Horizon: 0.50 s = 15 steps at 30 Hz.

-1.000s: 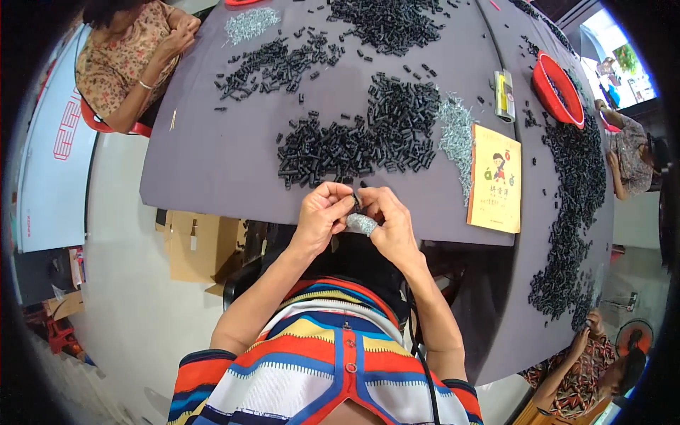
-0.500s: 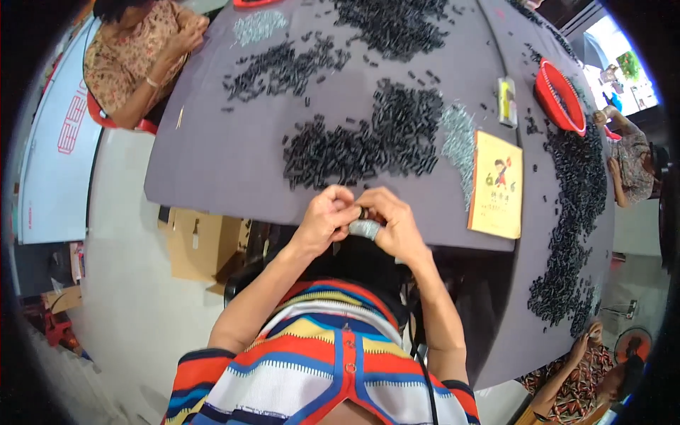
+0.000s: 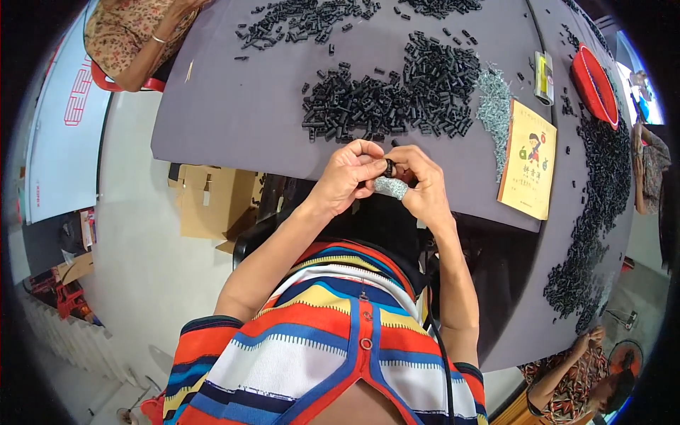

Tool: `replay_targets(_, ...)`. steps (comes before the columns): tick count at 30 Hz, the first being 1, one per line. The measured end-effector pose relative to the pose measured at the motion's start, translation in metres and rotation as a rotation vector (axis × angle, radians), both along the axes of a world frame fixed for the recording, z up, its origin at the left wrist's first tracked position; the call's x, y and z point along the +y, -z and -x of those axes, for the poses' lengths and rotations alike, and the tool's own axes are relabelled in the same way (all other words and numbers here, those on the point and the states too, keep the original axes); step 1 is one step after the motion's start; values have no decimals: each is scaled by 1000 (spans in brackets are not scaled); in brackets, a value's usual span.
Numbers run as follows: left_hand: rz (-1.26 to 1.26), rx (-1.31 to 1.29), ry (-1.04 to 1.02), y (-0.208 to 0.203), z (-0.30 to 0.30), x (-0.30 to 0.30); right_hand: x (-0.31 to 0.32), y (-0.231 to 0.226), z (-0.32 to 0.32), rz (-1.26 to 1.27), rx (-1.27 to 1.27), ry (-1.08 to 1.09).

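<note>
My left hand (image 3: 346,178) and my right hand (image 3: 425,185) meet just off the near edge of the grey-covered table (image 3: 234,134). Between their fingertips they pinch a small black cylindrical plastic piece (image 3: 389,168). A whitish-grey wrap (image 3: 390,187) covers my right thumb. Both hands are closed, and the fingers partly hide the piece. Right beyond them lies a heap of similar black plastic pieces (image 3: 354,103), which spreads to the right and away. Beside that heap is a strip of small silvery metal parts (image 3: 494,106), too fine to tell their kind.
A yellow notebook (image 3: 528,166) lies at the table's right, near a yellow-and-clear item (image 3: 543,78) and a red basket (image 3: 595,85). More black pieces (image 3: 588,212) cover the right side. Other people sit around the table. A cardboard box (image 3: 205,202) stands below left.
The whole view has shifted, so the table's things sit higher and farther right. My hands remain together at the table edge, and the black piece between them shows more clearly.
</note>
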<state>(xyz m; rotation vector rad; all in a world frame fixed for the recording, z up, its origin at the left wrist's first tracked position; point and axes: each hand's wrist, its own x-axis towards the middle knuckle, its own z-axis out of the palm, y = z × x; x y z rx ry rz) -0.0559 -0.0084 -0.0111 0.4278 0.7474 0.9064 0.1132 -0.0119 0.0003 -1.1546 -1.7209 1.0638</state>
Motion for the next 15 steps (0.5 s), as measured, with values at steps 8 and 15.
replay_targets(8,-25,4,15,-1,1,1,-2,0,2,1,21,12)
replay_targets(15,-19,24,30,-3,1,1,-3,2,0,16,42,13)
